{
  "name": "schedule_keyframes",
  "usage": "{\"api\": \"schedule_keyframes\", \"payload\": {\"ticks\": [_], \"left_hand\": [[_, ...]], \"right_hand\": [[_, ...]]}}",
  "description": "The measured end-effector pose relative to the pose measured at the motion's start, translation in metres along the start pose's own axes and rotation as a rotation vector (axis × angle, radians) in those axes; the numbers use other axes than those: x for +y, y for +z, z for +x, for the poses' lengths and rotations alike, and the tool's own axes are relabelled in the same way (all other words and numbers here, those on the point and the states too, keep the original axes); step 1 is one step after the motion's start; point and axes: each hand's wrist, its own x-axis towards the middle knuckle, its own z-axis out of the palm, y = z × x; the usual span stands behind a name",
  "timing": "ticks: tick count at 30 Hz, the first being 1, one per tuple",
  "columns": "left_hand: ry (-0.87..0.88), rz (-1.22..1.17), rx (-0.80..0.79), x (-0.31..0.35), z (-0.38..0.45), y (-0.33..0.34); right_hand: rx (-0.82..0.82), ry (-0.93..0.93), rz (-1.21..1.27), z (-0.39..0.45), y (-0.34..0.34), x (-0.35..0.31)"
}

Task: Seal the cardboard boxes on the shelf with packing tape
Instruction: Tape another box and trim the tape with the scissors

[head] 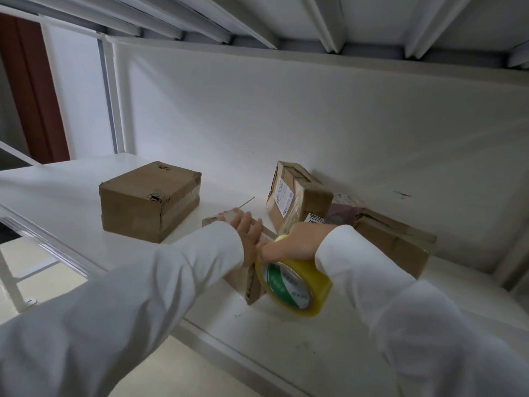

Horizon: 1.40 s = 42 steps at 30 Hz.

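The left hand [248, 233] lies flat on a small cardboard box [253, 285], its grip wide. The right hand [289, 245] grip holds the yellow tape roll [294, 285] just under it.

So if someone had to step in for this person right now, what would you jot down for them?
Left hand: flat, fingers straight, pressing the small box at the shelf's front.
Right hand: grip on the yellow tape roll, held against that box's near end.
Other boxes: big plain one to the left, labelled one leaning on the back wall, another lying beside it at right.
Done: cannot tell which are fully sealed.
Left: finish taping the small box, then check the rest.
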Motion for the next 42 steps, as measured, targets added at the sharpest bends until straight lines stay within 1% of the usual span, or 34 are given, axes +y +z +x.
{"api": "schedule_keyframes", "payload": {"ticks": [3, 5, 6, 9, 11, 12, 17, 19, 22, 23, 25, 26, 27, 29, 31, 32, 33, 34, 35, 36, 37, 38, 39, 40, 42], "left_hand": [[0.090, -0.030, 0.018, 0.003, -0.009, -0.002], [0.129, -0.125, 0.000, -0.010, -0.003, -0.004], [0.101, -0.204, -0.012, -0.021, 0.000, -0.003], [-0.110, -0.482, 0.004, -0.051, 0.014, 0.010], [-0.185, -0.675, 0.014, -0.060, 0.024, 0.019], [-0.199, -0.721, 0.021, -0.060, 0.027, 0.021], [-0.250, -0.768, 0.026, -0.057, 0.030, 0.017], [-0.275, -0.789, -0.013, -0.058, 0.027, 0.011], [-0.322, -0.975, -0.084, -0.060, 0.023, 0.001], [-0.356, -1.045, -0.100, -0.060, 0.024, 0.000], [-0.470, -1.201, -0.141, -0.055, 0.025, 0.006], [-0.515, -1.295, -0.162, -0.049, 0.024, 0.009], [-0.528, -1.377, -0.148, -0.043, 0.024, 0.012], [-0.485, -1.400, -0.055, -0.040, 0.029, 0.016], [-0.443, -1.299, -0.003, -0.046, 0.033, 0.018], [-0.447, -1.234, 0.042, -0.050, 0.032, 0.020], [-0.442, -1.138, 0.126, -0.055, 0.031, 0.021], [-0.386, -1.057, 0.263, -0.055, 0.027, 0.022], [-0.284, -1.043, 0.421, -0.051, 0.019, 0.023], [-0.166, -1.084, 0.564, -0.043, 0.007, 0.025], [-0.064, -1.149, 0.662, -0.034, -0.007, 0.025], [0.030, -1.202, 0.722, -0.026, -0.019, 0.027], [0.105, -1.231, 0.740, -0.021, -0.029, 0.029], [0.138, -1.212, 0.713, -0.020, -0.035, 0.033], [0.124, -1.069, 0.623, -0.022, -0.037, 0.038]], "right_hand": [[-0.023, 0.009, -0.006, 0.000, 0.000, 0.003], [-0.024, 0.012, 0.022, 0.003, 0.004, 0.007], [-0.022, 0.010, 0.033, 0.004, 0.006, 0.008], [-0.039, 0.008, 0.109, 0.007, 0.012, 0.013], [-0.034, -0.009, 0.153, 0.009, 0.017, 0.019], [-0.027, -0.015, 0.179, 0.009, 0.021, 0.022], [-0.082, -0.036, 0.401, 0.010, 0.056, 0.042], [-0.048, -0.064, 0.446, 0.013, 0.059, 0.044], [0.014, -0.145, 0.428, 0.004, 0.038, 0.042], [0.035, -0.200, 0.485, -0.003, 0.028, 0.042], [0.052, -0.321, 0.779, -0.014, 0.005, 0.043], [0.022, -0.390, 0.953, -0.019, -0.005, 0.042], [-0.030, -0.453, 1.087, -0.021, -0.014, 0.041], [-0.160, -0.542, 1.214, -0.018, -0.019, 0.036], [-0.267, -0.631, 1.338, -0.005, -0.013, 0.031], [-0.293, -0.674, 1.400, 0.002, -0.009, 0.028], [-0.284, -0.702, 1.452, 0.006, -0.006, 0.024], [-0.256, -0.702, 1.508, 0.009, -0.005, 0.019], [-0.213, -0.674, 1.561, 0.012, -0.005, 0.014], [-0.160, -0.615, 1.600, 0.015, -0.008, 0.009], [-0.112, -0.555, 1.611, 0.017, -0.012, 0.003], [-0.077, -0.505, 1.604, 0.018, -0.014, -0.002], [-0.050, -0.464, 1.585, 0.020, -0.016, -0.006], [-0.027, -0.442, 1.557, 0.019, -0.018, -0.012], [0.020, -0.415, 1.513, 0.019, -0.021, -0.020]]}}
